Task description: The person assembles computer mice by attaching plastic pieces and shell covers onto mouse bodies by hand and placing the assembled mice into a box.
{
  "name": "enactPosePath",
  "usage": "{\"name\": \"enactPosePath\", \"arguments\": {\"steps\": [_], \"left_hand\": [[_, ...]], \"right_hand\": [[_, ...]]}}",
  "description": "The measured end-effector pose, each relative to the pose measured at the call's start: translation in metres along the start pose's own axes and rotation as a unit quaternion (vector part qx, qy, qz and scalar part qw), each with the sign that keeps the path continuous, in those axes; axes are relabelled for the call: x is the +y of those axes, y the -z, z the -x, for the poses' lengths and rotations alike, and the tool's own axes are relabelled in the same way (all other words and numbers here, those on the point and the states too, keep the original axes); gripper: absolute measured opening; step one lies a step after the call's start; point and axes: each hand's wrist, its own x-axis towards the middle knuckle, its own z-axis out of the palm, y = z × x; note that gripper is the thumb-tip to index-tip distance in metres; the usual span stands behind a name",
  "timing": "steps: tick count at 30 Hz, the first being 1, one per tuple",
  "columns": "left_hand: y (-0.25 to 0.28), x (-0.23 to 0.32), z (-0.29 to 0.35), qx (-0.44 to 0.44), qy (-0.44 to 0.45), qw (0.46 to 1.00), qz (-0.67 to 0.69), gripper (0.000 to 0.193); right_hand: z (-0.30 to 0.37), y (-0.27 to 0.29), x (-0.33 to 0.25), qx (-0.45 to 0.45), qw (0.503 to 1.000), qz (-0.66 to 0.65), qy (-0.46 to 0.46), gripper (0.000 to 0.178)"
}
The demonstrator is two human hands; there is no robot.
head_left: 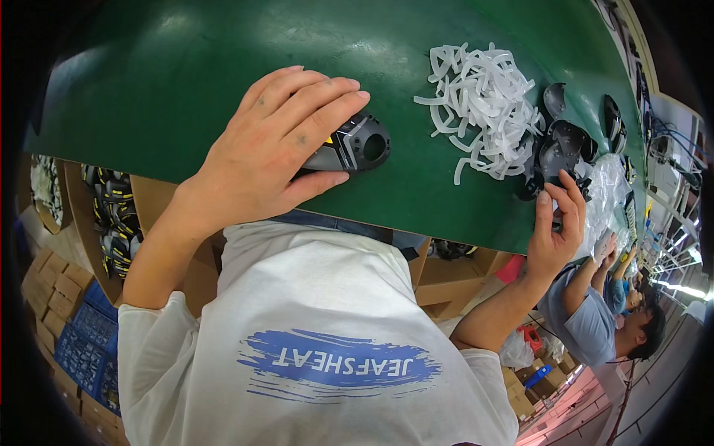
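Note:
My left hand [279, 141] is wrapped over a black and grey plastic housing [364, 145] with a yellow accent, holding it on the green tabletop. The housing's rounded end, with a large round hole, sticks out past my fingers; the rest lies hidden under the palm. Over at the right, my right hand [558, 230] reaches to a small heap of curved, glossy black plastic parts [561, 145]. Its fingers are bent and slightly apart, the tips right by the heap, and nothing shows between them. Beside that heap lies a pile of curved translucent white plastic strips [487, 108].
The green table [186, 82] ends just before my body. Clear plastic bags [606, 197] lie past the black parts. Cardboard boxes [152, 204] below the edge hold black and yellow parts. Blue crates [85, 338] stand lower left. A co-worker [587, 312] sits at the right.

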Motion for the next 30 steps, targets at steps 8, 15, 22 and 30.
{"name": "enactPosePath", "arguments": {"steps": [8,15,22,30], "left_hand": [[-0.002,-0.001,0.000,-0.008,-0.005,1.000,0.004,0.096],[0.001,-0.003,0.000,-0.016,-0.007,1.000,-0.003,0.093],[-0.002,-0.001,-0.002,-0.013,-0.003,1.000,-0.008,0.091],[-0.005,0.001,0.001,-0.001,-0.002,1.000,-0.011,0.092]], "right_hand": [[0.035,0.002,0.022,0.028,0.998,-0.030,-0.044,0.033],[0.061,0.040,0.027,-0.030,0.995,0.039,-0.087,0.054],[0.061,0.024,0.018,-0.044,0.991,0.042,-0.118,0.060],[0.049,0.018,0.021,-0.097,0.983,-0.095,-0.126,0.060]]}}
